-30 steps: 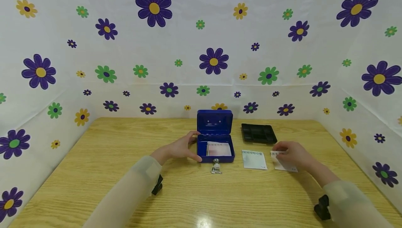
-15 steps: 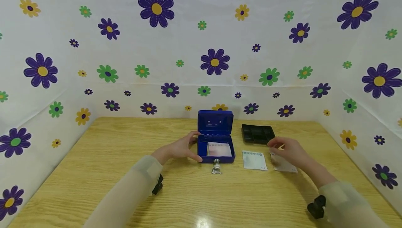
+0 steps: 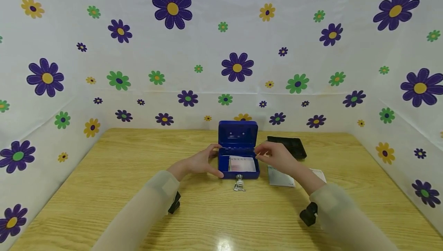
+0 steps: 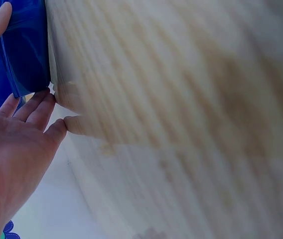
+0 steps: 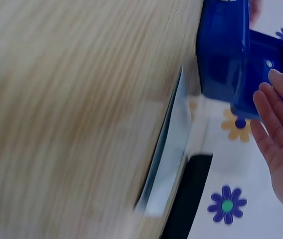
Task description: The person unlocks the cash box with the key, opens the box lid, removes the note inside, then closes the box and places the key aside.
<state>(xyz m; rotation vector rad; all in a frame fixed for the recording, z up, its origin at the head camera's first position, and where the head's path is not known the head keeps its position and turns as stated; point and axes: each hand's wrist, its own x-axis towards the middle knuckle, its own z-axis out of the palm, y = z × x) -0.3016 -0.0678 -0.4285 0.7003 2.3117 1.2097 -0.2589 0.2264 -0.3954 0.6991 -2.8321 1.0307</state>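
Note:
A blue cash box (image 3: 238, 175) stands with its lid raised; printed paper sheets (image 3: 242, 164) lie inside. Keys hang from the lock (image 3: 239, 180) on its front. My left hand (image 3: 200, 163) grips the box's left side, thumb at the front corner and fingers toward the back. In the left wrist view, the fingers reach along the blue wall. My right hand (image 3: 278, 158) is at the box's right rear edge, fingers extended and apart in the right wrist view, nothing visible between them. Beneath its wrist lies a pale printed paper (image 3: 280, 178), partly covered.
Behind the right hand is a black compartment tray (image 3: 295, 147), partly hidden. A second pale paper (image 3: 320, 174) shows beyond the right forearm. The wooden table (image 3: 155, 212) ends at a white flowered cloth (image 3: 194, 51) at the back and sides.
My right hand has left the far right paper and moved left to the cash box's right edge. The left hand stays on the box.

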